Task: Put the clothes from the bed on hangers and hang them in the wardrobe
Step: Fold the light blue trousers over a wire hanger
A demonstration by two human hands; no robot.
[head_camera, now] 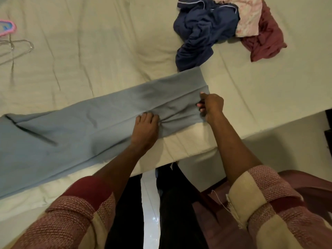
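A pair of light blue trousers (86, 123) lies flat along the near edge of the bed (89, 60), with its leg ends to the right. My left hand (146, 128) rests knuckles up on the legs, fingers curled into a bunch of the cloth. At the hem, my right hand (210, 106) pinches the trouser end between thumb and fingers. A heap of clothes sits at the far right of the bed: a navy garment (201, 31), a pink patterned one (249, 17) and a maroon one (265, 40). Wire hangers (16, 49) lie at the far left.
A pink-rimmed hanger (7, 27) pokes in at the left edge above the wire ones. The bed's near corner is in front of my legs, with white floor tiles (149, 203) below. A maroon chair (224, 221) stands at the lower right.
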